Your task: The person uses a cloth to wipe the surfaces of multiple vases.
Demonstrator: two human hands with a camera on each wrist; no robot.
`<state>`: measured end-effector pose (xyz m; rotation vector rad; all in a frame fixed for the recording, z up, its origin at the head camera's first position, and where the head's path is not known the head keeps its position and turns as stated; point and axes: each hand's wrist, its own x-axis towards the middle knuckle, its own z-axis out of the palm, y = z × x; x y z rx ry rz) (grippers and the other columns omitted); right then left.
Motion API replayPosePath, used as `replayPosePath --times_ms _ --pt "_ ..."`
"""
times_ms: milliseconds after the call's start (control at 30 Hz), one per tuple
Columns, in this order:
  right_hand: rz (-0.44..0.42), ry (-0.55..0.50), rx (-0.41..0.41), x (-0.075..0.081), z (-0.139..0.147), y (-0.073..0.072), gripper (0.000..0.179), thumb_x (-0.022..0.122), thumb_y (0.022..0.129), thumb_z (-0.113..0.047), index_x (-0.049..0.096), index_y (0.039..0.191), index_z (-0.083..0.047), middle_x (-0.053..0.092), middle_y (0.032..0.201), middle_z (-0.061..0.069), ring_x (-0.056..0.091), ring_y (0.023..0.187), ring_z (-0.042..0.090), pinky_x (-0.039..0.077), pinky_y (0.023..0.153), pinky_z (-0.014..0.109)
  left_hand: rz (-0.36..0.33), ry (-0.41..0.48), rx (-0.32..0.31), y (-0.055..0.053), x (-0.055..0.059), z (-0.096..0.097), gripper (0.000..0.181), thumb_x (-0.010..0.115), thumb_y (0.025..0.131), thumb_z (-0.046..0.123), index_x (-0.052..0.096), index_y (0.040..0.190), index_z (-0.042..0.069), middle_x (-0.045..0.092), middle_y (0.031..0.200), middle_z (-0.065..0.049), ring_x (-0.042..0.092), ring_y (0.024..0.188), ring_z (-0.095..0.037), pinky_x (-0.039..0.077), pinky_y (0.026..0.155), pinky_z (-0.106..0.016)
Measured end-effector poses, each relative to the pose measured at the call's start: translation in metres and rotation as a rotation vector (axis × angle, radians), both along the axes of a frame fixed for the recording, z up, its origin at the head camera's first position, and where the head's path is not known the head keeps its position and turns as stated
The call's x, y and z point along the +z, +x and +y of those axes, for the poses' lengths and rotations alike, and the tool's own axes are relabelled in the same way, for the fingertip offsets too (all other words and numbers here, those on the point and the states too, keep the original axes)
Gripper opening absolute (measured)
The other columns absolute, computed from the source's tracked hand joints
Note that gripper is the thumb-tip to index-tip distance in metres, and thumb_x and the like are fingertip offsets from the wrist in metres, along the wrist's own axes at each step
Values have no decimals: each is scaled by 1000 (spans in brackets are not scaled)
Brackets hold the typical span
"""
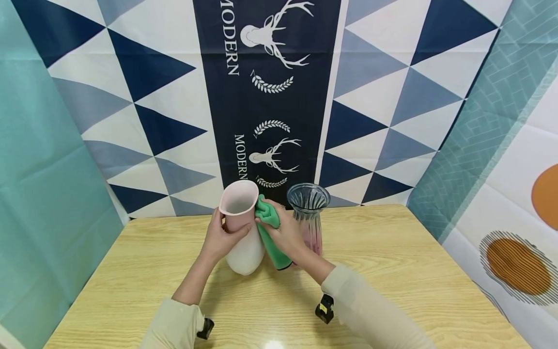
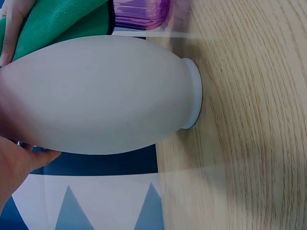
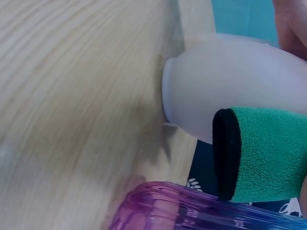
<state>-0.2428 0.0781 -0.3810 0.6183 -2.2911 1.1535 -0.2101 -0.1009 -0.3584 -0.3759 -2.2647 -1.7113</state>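
Note:
A ceramic vase (image 1: pixel 245 254), white below and pale pink toward its flared mouth, stands with its base at the tabletop. My left hand (image 1: pixel 220 238) grips its neck from the left, thumb across the front. In my right hand (image 1: pixel 285 233) is a bunched green cloth (image 1: pixel 273 248), held against the right side of the vase near the rim. The cloth's loose end, edged in black, hangs beside the vase body in the right wrist view. Just right of that hand is a ribbed glass vase (image 1: pixel 309 206), bluish at the top and pink below, partly hidden by the hand.
The wood-grain table (image 1: pixel 375 281) meets a patterned backdrop (image 1: pixel 167 121) of triangles and deer heads just behind the vases. A teal sheet (image 1: pixel 52 184) bounds the left side. On the right hangs a sheet with orange ovals (image 1: pixel 519 266).

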Motion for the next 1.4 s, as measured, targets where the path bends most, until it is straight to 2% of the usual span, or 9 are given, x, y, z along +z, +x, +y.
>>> replayPosePath --times_ms 333,633,900,1033,1167,1267,1400 --pt "-36 -21 -13 -24 4 5 50 67 85 -34 52 130 -19 61 126 7 61 107 25 50 88 44 -1 3 -13 -1 1 0 73 73 77 4 33 139 4 39 134 -18 44 118 -31 46 97 -51" --pt "-105 -18 -38 -50 8 9 49 66 85 -34 53 130 -20 59 129 6 58 114 23 48 94 43 -12 37 -19 -1 2 0 71 74 77 5 36 137 9 43 131 -13 46 117 -27 45 98 -49" --pt "-108 12 -54 -65 11 13 48 66 85 -34 53 129 -21 59 130 2 60 113 21 50 91 41 14 42 -19 -4 -5 1 77 77 76 8 34 139 10 42 133 -15 47 118 -29 45 97 -50" --pt "-105 11 -52 -64 11 13 48 66 85 -34 53 130 -22 59 129 2 60 113 22 50 91 41 10 25 20 -12 -16 -1 77 79 75 14 35 139 14 39 133 -11 46 118 -25 45 97 -47" --pt "-100 -9 -50 -58 12 13 47 67 85 -32 54 129 -21 60 128 3 59 113 22 49 92 41 41 10 58 -20 -28 -3 79 82 72 21 36 136 17 40 130 -8 46 113 -22 48 92 -44" --pt "-74 -38 -45 -50 11 12 47 67 85 -31 54 128 -18 63 123 4 61 109 21 50 90 41 73 22 63 -20 -30 -3 80 83 71 22 36 136 16 43 130 -8 47 110 -22 49 90 -45" --pt "-24 -75 -29 -35 10 8 48 67 85 -29 53 130 -16 62 123 6 61 109 21 50 90 40 75 19 66 -18 -28 -3 80 82 72 21 35 136 14 44 130 -8 47 110 -22 49 88 -45"
